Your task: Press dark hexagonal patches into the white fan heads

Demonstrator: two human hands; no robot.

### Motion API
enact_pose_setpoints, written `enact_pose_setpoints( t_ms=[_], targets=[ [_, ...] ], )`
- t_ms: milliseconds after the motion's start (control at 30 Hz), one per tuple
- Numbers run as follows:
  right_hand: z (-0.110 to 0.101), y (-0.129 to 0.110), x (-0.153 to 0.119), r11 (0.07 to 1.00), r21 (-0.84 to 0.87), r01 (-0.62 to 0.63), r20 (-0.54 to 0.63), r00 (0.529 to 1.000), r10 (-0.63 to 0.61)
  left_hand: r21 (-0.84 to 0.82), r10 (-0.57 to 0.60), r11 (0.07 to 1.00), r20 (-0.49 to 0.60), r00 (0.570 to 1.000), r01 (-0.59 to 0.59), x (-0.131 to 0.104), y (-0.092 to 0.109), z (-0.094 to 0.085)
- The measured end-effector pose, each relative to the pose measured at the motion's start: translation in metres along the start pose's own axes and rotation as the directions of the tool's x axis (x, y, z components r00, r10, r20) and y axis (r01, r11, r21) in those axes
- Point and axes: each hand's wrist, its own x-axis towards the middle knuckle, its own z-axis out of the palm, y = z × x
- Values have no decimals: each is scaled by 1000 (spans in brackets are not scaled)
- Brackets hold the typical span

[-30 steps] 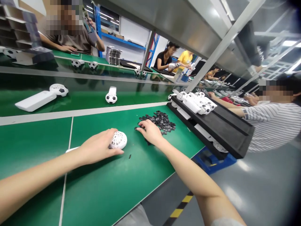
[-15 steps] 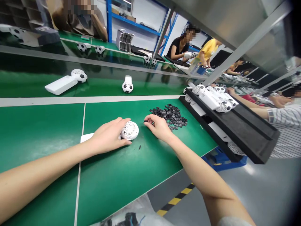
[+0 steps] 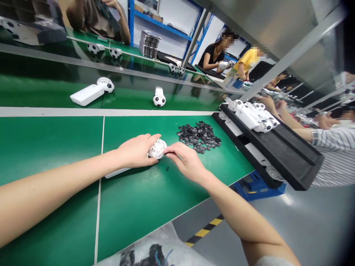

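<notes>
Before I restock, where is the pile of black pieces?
The pile of black pieces lies right of centre in the head view, on the green table beyond the right hand, left of the black trays.

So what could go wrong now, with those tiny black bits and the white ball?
The black piece in the right hand is tiny, so it might slip and get lost; a loose bit already lies away from the black pile.

The white ball is round, so it could turn if the left hand loosens.

The white gadgets are bunched together on the black tray, so a bump might slide one off.
</notes>
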Motion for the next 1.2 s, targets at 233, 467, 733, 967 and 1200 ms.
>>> enact_pose_setpoints(
  t_ms=[233, 467, 733, 967, 1200],
  targets=[
    [3, -5, -5, 999, -27, -17, 66, 998, 18, 32, -19, 999, -36, 999, 21, -4, 1, 2],
    [0, -11, -7, 985, 40, -170, 68, 984, 167, 70, -22, 997, -38, 999, 25, -5, 2, 2],
    [-1, -10, -9, 983, 94, -160, 86, 985, 153, 59, -29, 998, -26, 999, 30, -4, 3, 0],
    [-1, -12, -12, 974, 128, -184, -13, 982, 187, 68, -22, 997, -33, 999, 24, -5, 2, 1],
    [15, -12, -9, 993, 83, -85, -83, 992, 91, 95, -36, 995, -41, 999, 40, -7, 4, -1]
  ],
)
